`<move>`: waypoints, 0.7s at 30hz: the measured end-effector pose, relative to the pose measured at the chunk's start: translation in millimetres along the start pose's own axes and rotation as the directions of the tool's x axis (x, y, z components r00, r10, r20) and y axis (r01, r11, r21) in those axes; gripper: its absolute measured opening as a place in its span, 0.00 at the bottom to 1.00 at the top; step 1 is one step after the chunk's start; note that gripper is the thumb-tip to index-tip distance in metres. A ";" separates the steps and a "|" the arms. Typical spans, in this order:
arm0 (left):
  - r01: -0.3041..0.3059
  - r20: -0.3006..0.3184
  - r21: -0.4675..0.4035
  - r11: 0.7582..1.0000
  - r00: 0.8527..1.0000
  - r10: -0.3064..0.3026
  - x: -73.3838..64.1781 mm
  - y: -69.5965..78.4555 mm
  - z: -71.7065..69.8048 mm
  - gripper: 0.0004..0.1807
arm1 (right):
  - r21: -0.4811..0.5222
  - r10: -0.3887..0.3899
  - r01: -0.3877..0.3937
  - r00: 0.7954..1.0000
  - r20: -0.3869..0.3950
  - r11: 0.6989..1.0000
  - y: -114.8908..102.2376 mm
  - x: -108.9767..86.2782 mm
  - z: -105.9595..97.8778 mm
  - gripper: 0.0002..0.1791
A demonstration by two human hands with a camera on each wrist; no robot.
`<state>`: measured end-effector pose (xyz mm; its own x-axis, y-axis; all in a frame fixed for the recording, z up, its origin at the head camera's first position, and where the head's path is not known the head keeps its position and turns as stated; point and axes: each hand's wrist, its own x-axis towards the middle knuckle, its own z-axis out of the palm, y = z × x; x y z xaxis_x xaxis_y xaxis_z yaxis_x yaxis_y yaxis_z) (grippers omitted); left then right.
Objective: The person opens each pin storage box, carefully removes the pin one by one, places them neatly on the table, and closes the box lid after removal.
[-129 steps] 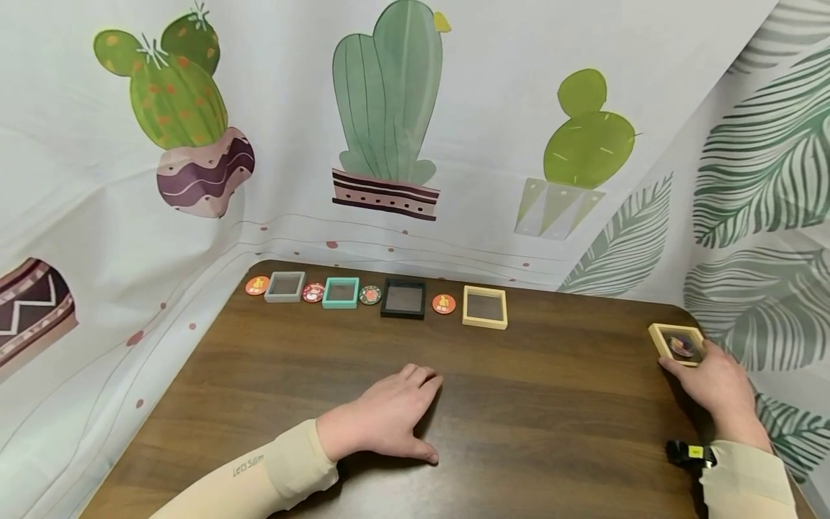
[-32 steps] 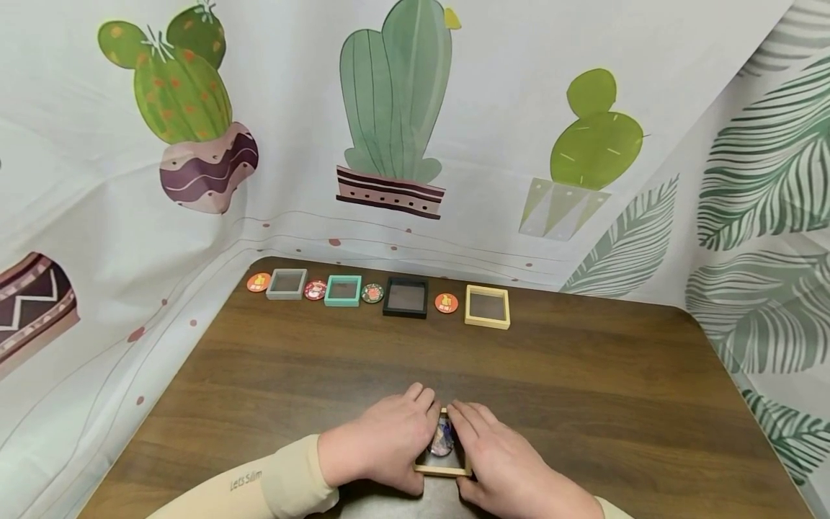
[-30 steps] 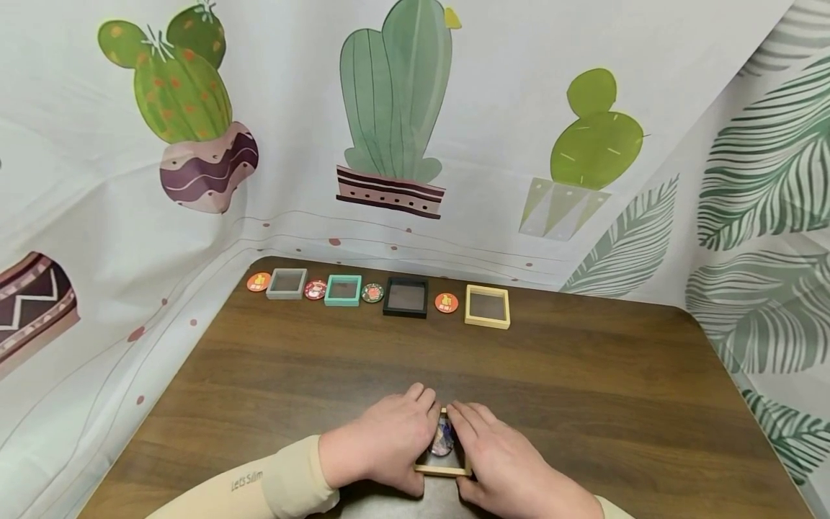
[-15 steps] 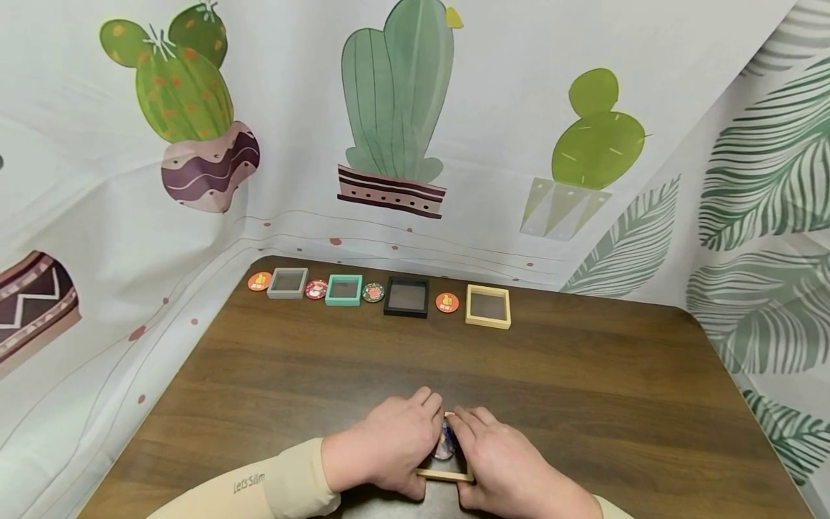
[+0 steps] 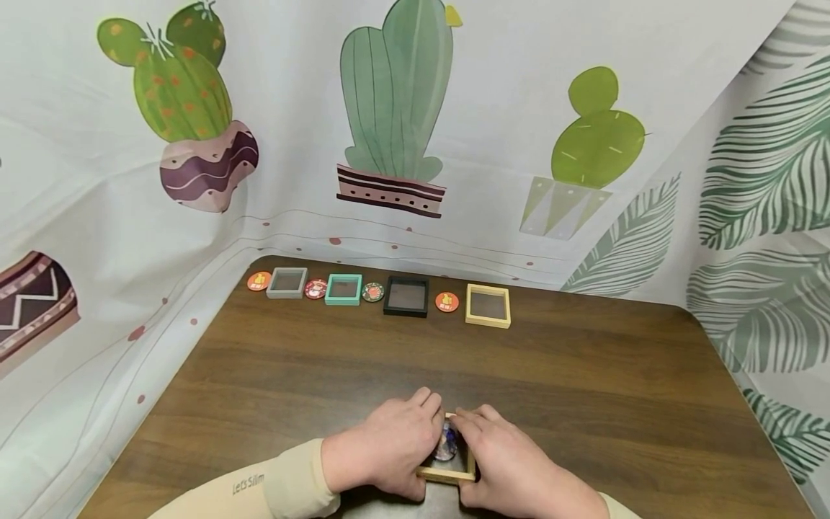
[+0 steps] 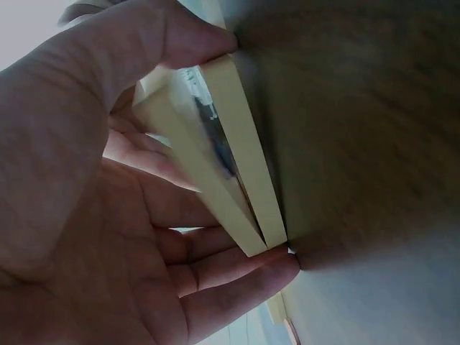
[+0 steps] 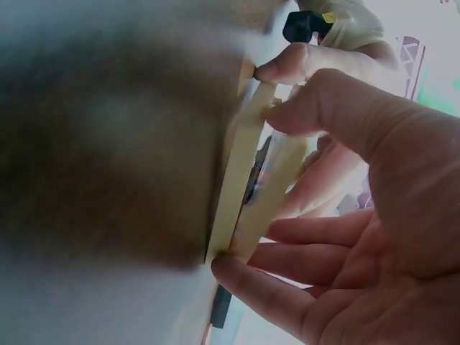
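Observation:
At the table's near middle, a yellow display frame lies between both hands, with a dark, multicoloured round disc inside. My left hand holds its left side, thumb at the near corner and fingers toward the far edge. The right hand grips the right side the same way. In the left wrist view, the frame's upper half tilts up from the lower half. They gape by the thumb and meet at the far end. The right wrist view also shows this gap, the disc between the halves.
Along the wooden table's back edge stand a grey frame, a teal frame, a black frame and another yellow frame. Several round chips lie among them, including an orange chip. A cactus-print cloth hangs behind.
The right hand has brought the yellow frame with the disc from the table's right edge to the left hand, and both now hold it. Over the last half second, the frame's near edge has lifted slightly apart.

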<state>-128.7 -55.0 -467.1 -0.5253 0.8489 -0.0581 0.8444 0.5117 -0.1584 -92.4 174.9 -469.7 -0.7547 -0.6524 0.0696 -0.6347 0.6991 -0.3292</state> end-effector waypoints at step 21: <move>0.125 0.008 -0.365 0.923 0.991 -0.131 -13.7 -6.9 5.0 0.58 | 0.494 0.103 -0.158 0.985 0.137 0.855 45.6 3.9 -21.2 0.36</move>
<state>-127.8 -70.8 -470.1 -0.6326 0.7732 -0.0448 0.7515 0.6267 0.2061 -127.8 210.5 -464.4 -0.7860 -0.6110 -0.0943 -0.3413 0.5560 -0.7579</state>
